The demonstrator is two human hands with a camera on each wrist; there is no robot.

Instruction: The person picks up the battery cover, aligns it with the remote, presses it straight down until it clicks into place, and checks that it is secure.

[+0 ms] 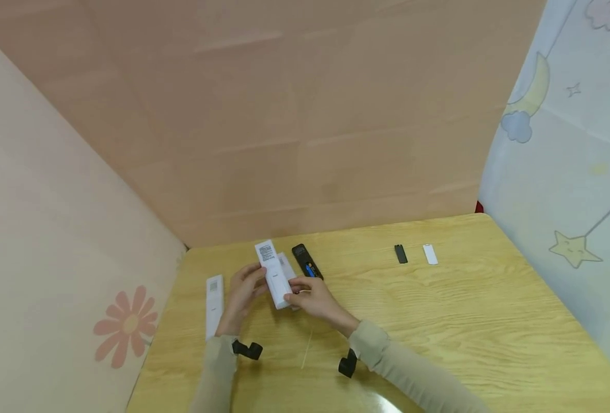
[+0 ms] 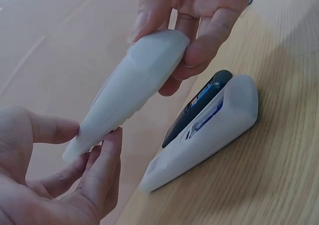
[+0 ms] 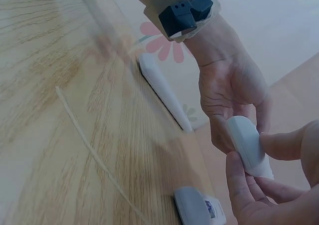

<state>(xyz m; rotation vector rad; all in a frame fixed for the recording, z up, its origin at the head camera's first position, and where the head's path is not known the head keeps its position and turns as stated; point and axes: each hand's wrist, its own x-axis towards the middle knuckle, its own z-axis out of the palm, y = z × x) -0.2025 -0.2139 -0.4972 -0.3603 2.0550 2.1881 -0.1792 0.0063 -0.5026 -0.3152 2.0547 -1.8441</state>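
A white remote control [image 1: 272, 269] is held up over the table, its back with a printed label facing up. My left hand [image 1: 244, 291] pinches its far part between thumb and fingers. Thumb and fingers of my right hand [image 1: 316, 298] grip the near end, plain in the left wrist view on the white remote's rounded end [image 2: 154, 50]. Below it, a second white remote [image 2: 204, 135] lies on the table with its battery bay uncovered and something blue inside. Alongside lies a black remote [image 1: 302, 256], also uncovered, with a blue battery [image 1: 310, 270] in its bay.
Another white remote [image 1: 214, 301] lies at the table's left, beside my left forearm. A black battery cover [image 1: 400, 254] and a white battery cover [image 1: 430, 254] lie apart at the back right. A thin pale strip [image 3: 94, 155] lies on the wooden table [image 1: 470, 321].
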